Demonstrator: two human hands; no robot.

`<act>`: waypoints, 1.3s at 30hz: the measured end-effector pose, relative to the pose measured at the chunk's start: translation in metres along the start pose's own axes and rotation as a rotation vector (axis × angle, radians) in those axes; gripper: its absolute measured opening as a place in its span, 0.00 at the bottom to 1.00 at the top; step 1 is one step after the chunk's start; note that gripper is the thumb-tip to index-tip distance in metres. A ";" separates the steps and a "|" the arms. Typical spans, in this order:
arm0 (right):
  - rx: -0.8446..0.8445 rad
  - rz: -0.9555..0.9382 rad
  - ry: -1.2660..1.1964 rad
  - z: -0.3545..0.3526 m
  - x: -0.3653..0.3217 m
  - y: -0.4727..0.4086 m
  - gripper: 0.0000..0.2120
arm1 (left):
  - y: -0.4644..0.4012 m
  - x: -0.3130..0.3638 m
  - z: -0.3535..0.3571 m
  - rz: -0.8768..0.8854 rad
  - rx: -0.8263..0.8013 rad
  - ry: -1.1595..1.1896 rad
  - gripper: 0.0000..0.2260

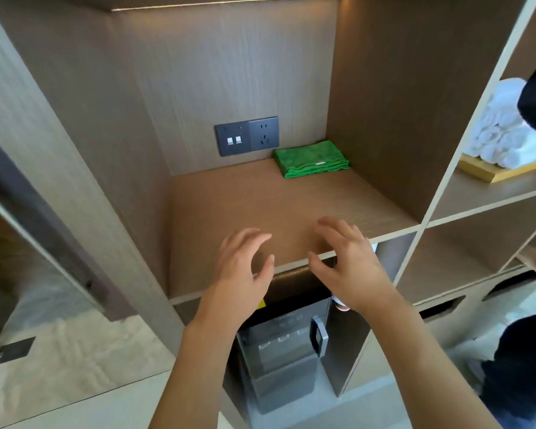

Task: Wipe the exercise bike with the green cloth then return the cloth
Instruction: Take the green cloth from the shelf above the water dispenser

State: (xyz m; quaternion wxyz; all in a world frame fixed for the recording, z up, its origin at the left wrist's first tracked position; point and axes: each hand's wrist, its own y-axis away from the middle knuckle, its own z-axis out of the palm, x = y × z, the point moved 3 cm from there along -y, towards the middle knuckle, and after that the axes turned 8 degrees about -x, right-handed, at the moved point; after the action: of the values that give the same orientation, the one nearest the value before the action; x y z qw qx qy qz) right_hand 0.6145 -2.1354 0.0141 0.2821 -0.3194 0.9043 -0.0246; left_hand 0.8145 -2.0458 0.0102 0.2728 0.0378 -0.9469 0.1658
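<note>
Green cloth (311, 158) folded, lying in far right corner of the wooden shelf (229, 212), just right of the grey socket panel (247, 135) on the back wall. Left hand (242, 267) and right hand (348, 261) both over the near shelf edge, side by side, fingers loosely curved, holding nothing, well apart from the cloth. Rolled white towels (505, 134) on a tray in the right compartment. Grey appliance (285, 351) below the shelf.

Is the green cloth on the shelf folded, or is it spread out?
Folded. The green cloth lies as a neat rectangle with stacked layers showing along its front edge, in the shelf's back right corner.
</note>
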 end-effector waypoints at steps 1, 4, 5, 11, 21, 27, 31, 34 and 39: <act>-0.002 0.000 0.014 -0.001 0.003 -0.007 0.24 | -0.006 -0.003 0.001 -0.001 0.008 0.000 0.16; 0.010 -0.026 0.043 -0.004 0.013 -0.033 0.25 | -0.028 -0.008 0.003 0.003 0.045 -0.009 0.17; 0.003 -0.033 0.057 -0.006 0.016 -0.044 0.26 | -0.035 -0.009 0.004 0.005 0.058 -0.018 0.17; -0.050 -0.083 0.105 -0.025 0.033 -0.115 0.28 | -0.089 -0.002 0.007 0.035 0.061 -0.124 0.19; -0.204 -0.036 0.234 -0.036 0.089 -0.219 0.32 | -0.191 0.010 0.028 0.066 -0.117 -0.353 0.25; -0.207 0.006 0.219 -0.035 0.108 -0.254 0.33 | -0.242 0.010 0.048 0.067 -0.195 -0.421 0.29; -0.294 0.040 0.224 -0.017 0.119 -0.260 0.35 | -0.262 0.000 0.064 0.024 -0.262 -0.434 0.29; -0.299 0.047 0.229 -0.013 0.125 -0.264 0.36 | -0.265 -0.009 0.071 -0.010 -0.310 -0.418 0.28; -0.308 0.035 0.235 -0.014 0.125 -0.264 0.35 | -0.264 -0.014 0.070 -0.044 -0.307 -0.402 0.26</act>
State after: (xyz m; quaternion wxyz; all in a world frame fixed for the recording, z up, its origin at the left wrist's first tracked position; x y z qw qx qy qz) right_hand 0.6762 -2.4212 0.0230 0.1225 -0.3380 0.9295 0.0819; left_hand 0.8334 -2.3180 0.0244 0.0853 0.0487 -0.9952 0.0032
